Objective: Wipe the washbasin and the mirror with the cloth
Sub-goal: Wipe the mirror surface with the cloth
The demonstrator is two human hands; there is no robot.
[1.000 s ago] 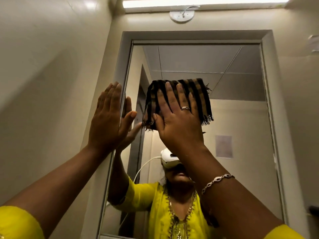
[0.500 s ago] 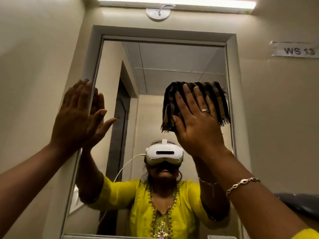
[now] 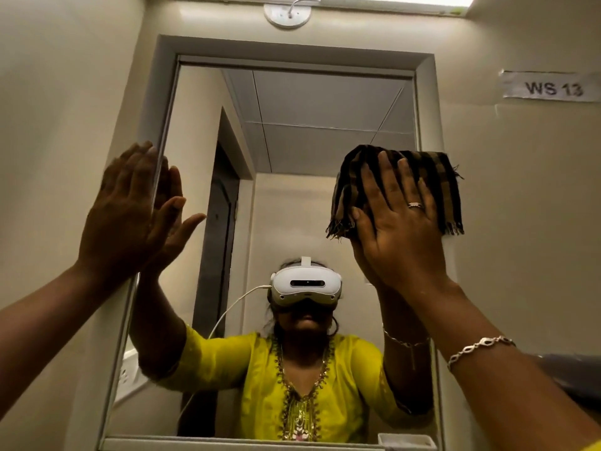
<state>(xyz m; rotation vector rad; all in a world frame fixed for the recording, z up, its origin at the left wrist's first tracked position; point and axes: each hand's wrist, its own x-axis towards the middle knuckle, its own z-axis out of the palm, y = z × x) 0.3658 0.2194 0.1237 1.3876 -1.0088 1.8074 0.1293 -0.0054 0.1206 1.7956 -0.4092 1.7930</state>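
Note:
A tall mirror in a pale frame fills the wall ahead. My right hand presses a folded dark brown striped cloth flat against the glass at the mirror's right edge, fingers straight and spread. My left hand lies flat with straight fingers on the mirror's left frame edge. The washbasin is out of view below.
A wall lamp base and a light strip sit above the mirror. A paper label reading WS 13 is stuck on the right wall. A small white tray shows at the mirror's bottom right. A dark rounded object sits at right.
My right hand has slid the cloth rightward across the glass, from the upper middle to the mirror's right edge. My view has dropped and turned. The left hand stays on the left frame.

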